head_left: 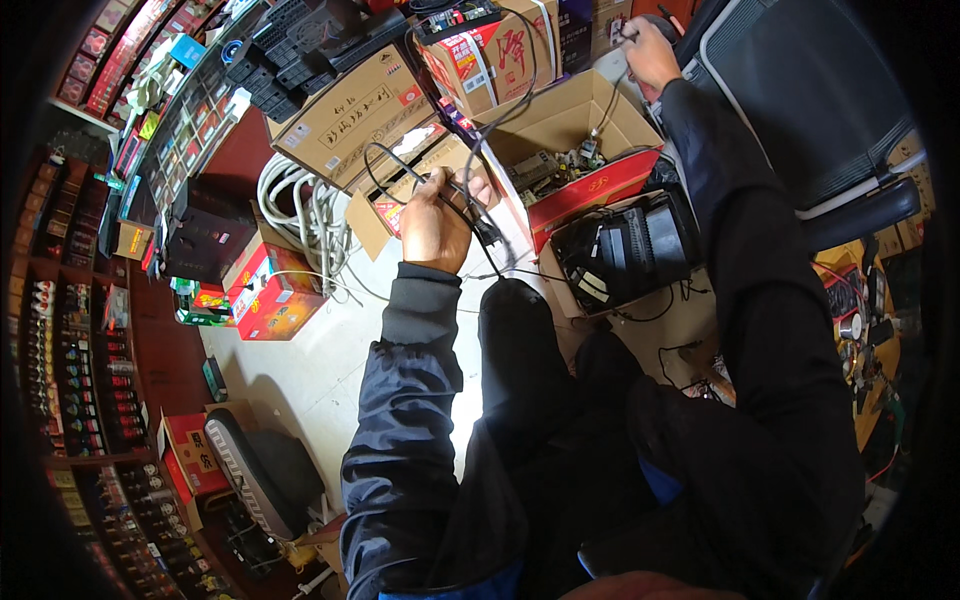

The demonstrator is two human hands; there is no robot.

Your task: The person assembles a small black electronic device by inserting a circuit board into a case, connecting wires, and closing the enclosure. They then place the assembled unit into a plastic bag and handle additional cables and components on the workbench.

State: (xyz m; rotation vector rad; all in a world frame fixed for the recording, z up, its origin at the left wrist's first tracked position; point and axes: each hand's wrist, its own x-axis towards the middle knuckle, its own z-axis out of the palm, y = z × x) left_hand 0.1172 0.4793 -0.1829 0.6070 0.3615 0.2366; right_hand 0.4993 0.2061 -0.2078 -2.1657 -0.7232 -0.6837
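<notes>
My left hand (437, 225) is closed around a looped black cable (468, 205) over the open cartons. A dark plug hangs close by its fingers. Farther off to the right, my right hand (652, 58) is closed, and a thin dark cord (608, 108) drops from it into an open carton (545, 125) with a red side. Circuit boards and electronic parts (560, 165) lie in that carton. Nearer to me, another carton holds black adapters or similar devices (640, 245) with cords. A dark object beyond my right fingers is too unclear to name.
A black office chair (810, 100) stands at the right. Coiled pale cable (300, 205) lies on the left beside a red carton (275, 290). Shelves of small goods (85, 370) line the left side. A brown carton (350, 118) stands ahead. Loose cords trail over the floor.
</notes>
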